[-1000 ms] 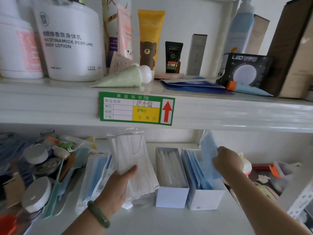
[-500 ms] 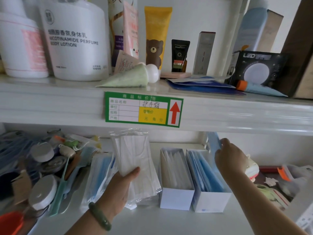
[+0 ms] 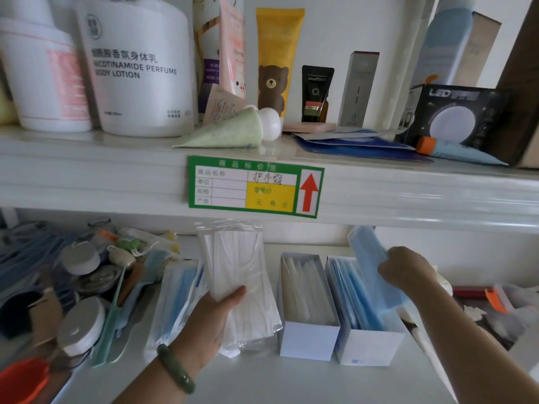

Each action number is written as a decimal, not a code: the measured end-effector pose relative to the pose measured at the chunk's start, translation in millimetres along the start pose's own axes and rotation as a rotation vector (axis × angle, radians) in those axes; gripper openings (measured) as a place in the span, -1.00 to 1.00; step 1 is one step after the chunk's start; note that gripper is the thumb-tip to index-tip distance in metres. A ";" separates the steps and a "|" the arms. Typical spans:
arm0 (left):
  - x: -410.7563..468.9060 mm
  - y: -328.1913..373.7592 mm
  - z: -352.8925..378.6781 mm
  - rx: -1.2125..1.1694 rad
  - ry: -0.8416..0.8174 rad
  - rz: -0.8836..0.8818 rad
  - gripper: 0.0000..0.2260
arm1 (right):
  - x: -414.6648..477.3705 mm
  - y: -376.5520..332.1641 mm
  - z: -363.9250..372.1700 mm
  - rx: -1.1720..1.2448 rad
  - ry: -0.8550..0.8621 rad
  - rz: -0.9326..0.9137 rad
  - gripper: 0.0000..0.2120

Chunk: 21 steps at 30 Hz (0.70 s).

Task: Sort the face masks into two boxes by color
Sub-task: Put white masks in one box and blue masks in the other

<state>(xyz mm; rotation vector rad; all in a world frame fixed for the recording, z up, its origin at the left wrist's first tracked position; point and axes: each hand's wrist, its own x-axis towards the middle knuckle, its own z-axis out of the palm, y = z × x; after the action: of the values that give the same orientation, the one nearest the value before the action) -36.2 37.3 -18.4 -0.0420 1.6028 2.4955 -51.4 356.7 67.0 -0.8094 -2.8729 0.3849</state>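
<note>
Two white boxes stand side by side on the lower shelf (image 3: 262,383), touching or nearly so. One, the left box (image 3: 307,336), holds white masks on edge; the right box (image 3: 369,345) holds blue ones. How many masks sit in each is hard to count, as the packets blur together.

At the left box's side the left hand (image 3: 207,322) has its grip closed on a stack of white masks (image 3: 239,269) in clear wrappers, thumb on the front; the fingers behind are hidden by the stack. A green bangle (image 3: 175,370) circles that wrist. Beneath and left of this stack lie wrapped blue masks (image 3: 178,293) on the shelf, partly covered by the hand and the white stack.

Over the right box, the right hand (image 3: 408,269) grips a blue mask (image 3: 370,266), whose lower end reaches down into or just behind that box; which of the two cannot be told. Only the back of this hand shows, so its fingertips are out of sight.

Clutter fills the shelf's left end: round white tins (image 3: 81,325), a green comb (image 3: 116,316) and blurred blue cords, cut by the frame edge. A green price label (image 3: 253,185) is fixed to the upper shelf's front edge, its handwriting unreadable. Above it stand a lotion bottle (image 3: 137,68) and a yellow bear tube (image 3: 275,59).
</note>
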 end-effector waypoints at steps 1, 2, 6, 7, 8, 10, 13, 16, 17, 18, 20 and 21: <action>0.4 -0.1 -0.7 -0.009 0.001 -0.002 -0.65 | -0.5 -0.3 -3.6 0.002 -0.021 0.014 -0.80; 0.5 0.1 -0.7 -0.009 0.000 -0.003 -0.65 | -1.5 -0.7 -5.1 0.008 -0.051 0.026 -0.83; -1.1 -0.4 -0.7 0.004 -0.002 -0.005 -0.59 | -2.1 2.3 2.9 0.028 -0.115 0.065 -0.81; -1.1 -1.0 -1.2 0.006 0.001 -0.004 -0.59 | -1.7 4.1 3.1 0.042 -0.090 0.064 -0.81; -1.2 -1.0 -1.3 0.007 0.003 -0.001 -0.60 | -2.0 5.9 1.0 0.073 -0.049 0.058 -0.83; -1.1 -1.1 -1.3 0.014 0.003 -0.006 -0.60 | -0.5 8.1 -7.9 0.166 0.079 0.026 -0.87; -1.4 -1.7 -2.1 0.017 0.011 -0.006 -0.69 | 1.4 11.0 -14.1 0.240 0.322 -0.054 -0.86; -1.2 -3.3 -0.6 0.014 0.008 -0.003 -0.68 | -4.8 13.0 4.0 0.178 0.373 -0.129 -0.88; -1.8 -3.7 1.3 0.013 0.008 -0.002 -0.73 | -6.8 14.1 13.9 0.130 0.354 -0.140 -0.88; -2.4 -4.0 2.6 0.012 0.007 -0.003 -0.77 | -8.6 15.4 23.2 0.085 0.319 -0.140 -0.89; -2.9 -4.2 5.0 0.005 0.001 -0.013 -0.77 | -11.4 17.3 37.4 -0.009 0.220 -0.113 -0.87; -3.1 -3.9 5.6 0.003 0.001 -0.016 -0.74 | -12.9 17.4 40.6 -0.050 0.172 -0.100 -0.84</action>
<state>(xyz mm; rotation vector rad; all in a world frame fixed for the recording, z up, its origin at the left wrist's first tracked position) -32.1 43.5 -19.1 -0.0561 1.6009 2.4812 -39.8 355.8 22.4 -0.6678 -2.7578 0.2208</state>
